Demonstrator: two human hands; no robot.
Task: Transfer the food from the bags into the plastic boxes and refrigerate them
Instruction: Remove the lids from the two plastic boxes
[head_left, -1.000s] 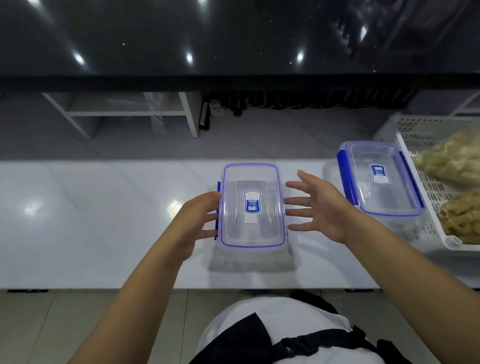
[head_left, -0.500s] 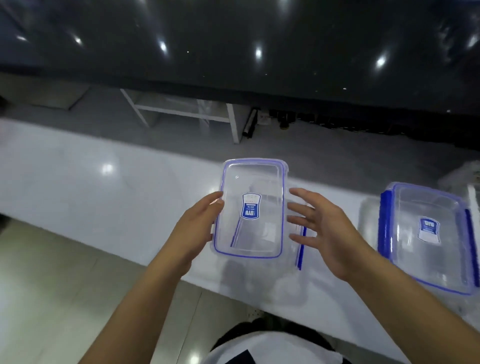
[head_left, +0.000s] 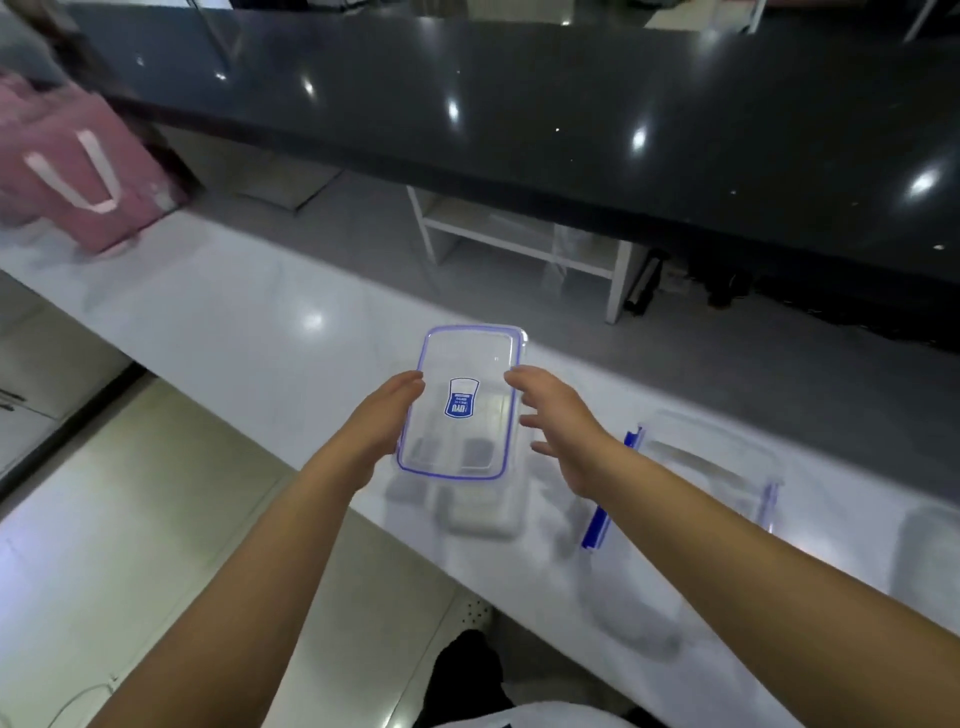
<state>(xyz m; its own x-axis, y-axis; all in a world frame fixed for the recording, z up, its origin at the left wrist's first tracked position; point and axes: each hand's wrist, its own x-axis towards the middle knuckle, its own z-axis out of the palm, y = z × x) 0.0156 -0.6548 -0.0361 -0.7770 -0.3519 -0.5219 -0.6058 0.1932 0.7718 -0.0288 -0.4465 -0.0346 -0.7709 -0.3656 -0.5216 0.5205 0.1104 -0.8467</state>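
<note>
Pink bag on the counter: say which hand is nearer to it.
Left. The left hand holds the lid on the side toward the pink bag; the right hand is beyond the lid's opposite edge.

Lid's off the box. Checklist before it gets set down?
1. Lid clear of box: ok, held apart from it.
2. Left hand grips the lid's left edge: ok.
3. Right hand touching the lid's right edge: cannot tell, fingers spread.
4. Bare counter left of the lid: ok.
5. Box empty: cannot tell, blurred.
6. Food in view: not ok; pink bag contents hidden.
</note>
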